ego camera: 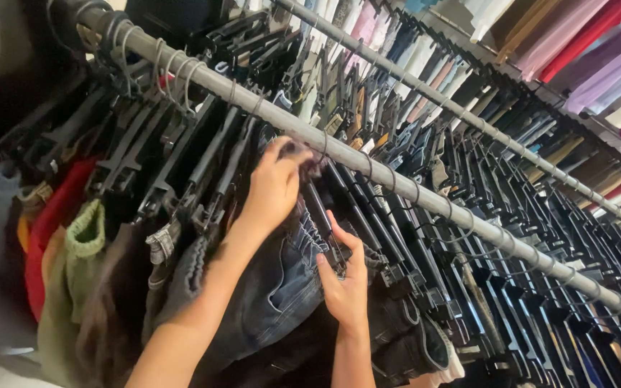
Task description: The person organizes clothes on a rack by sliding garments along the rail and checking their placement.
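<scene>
Two hands work one black clip hanger [325, 223] on the grey rail [368, 169]: left hand [276, 188] pinches its top, right hand [345, 282] grips its clip end. The hung denim garment [282, 287] looks heavy, soft and floppy, best held by its waistband.

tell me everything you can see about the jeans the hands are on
The jeans are dark blue-grey washed denim with a stitched pocket and seams showing. They hang from a black clip hanger on the grey rail, packed between other clothes. The left hand grips the hanger top by the rail; the right hand pinches its clip at the waistband.
</scene>
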